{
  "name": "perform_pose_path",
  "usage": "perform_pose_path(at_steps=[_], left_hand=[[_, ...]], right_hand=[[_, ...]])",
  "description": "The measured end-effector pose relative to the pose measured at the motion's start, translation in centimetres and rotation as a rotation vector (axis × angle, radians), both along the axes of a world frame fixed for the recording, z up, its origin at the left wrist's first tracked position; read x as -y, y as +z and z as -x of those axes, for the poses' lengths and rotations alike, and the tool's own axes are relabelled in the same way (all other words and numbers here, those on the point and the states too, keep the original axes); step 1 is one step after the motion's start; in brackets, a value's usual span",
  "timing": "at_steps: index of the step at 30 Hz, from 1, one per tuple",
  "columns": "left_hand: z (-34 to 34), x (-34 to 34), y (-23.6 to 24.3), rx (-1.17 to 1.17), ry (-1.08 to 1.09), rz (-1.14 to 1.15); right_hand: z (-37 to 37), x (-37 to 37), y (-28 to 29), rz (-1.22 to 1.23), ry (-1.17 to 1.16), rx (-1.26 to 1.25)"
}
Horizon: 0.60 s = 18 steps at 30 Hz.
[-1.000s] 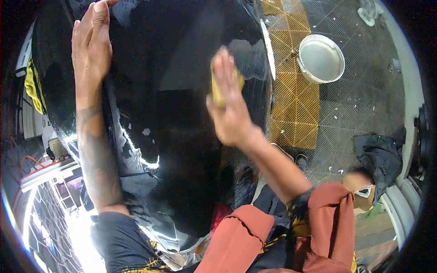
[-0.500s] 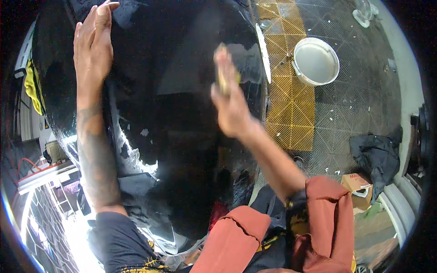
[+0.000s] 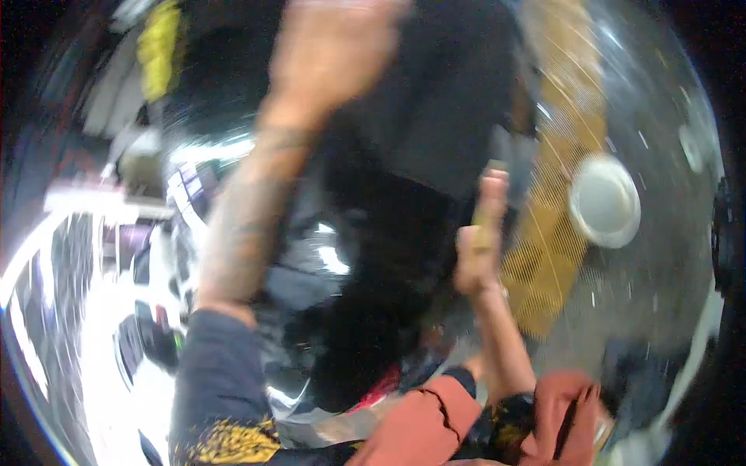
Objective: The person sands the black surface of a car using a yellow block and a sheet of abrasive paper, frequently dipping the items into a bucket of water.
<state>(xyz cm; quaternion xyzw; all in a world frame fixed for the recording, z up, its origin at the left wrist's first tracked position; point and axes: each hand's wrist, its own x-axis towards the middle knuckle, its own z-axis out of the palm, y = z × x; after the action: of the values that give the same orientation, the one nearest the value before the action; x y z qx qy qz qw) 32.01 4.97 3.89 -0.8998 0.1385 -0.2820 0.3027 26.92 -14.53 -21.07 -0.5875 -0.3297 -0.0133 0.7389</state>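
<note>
A large, glossy black curved panel [image 3: 404, 116], which looks like part of a car body, fills the middle of the view. My left hand [image 3: 334, 46] is over it at the top edge, smeared by motion and partly cut off, so its fingers cannot be read. Toward the panel's right edge, my right hand [image 3: 475, 268] grips a thin yellow pad [image 3: 483, 225], fingers pointing away from me. Blur hides whether the pad touches the panel. Bright reflections lie on the black surface below my left forearm.
On the right, a white bucket [image 3: 606, 200] of cloudy liquid stands on the floor beside a strip of yellow floor tiles [image 3: 552, 256]. A yellow cloth [image 3: 158, 50] hangs at the far left. Salmon-coloured fabric [image 3: 427, 423] lies close to me, beside a red piece [image 3: 379, 391] of the car.
My view has swung, shifting the scene to the right. My right hand, still with the yellow pad, has moved nearer to me and toward the panel's right edge. My left arm now slants rightward.
</note>
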Motion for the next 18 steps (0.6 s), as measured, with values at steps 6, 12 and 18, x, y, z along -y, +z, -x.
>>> perform_pose_path(at_steps=[6, 12, 18], left_hand=[[-1.0, 0.6, -1.7, 0.219, 0.026, 0.282], [-0.6, 1.0, -2.0, 0.088, 0.139, 0.513], [-0.3, 1.5, -1.2, 0.084, 0.205, 0.414]], right_hand=[[-3.1, -2.9, -4.6, -0.136, 0.104, -0.302], [1.8, 1.5, -6.3, -0.064, 0.143, -0.202], [-1.3, -1.2, -2.7, -0.149, 0.123, -0.347]])
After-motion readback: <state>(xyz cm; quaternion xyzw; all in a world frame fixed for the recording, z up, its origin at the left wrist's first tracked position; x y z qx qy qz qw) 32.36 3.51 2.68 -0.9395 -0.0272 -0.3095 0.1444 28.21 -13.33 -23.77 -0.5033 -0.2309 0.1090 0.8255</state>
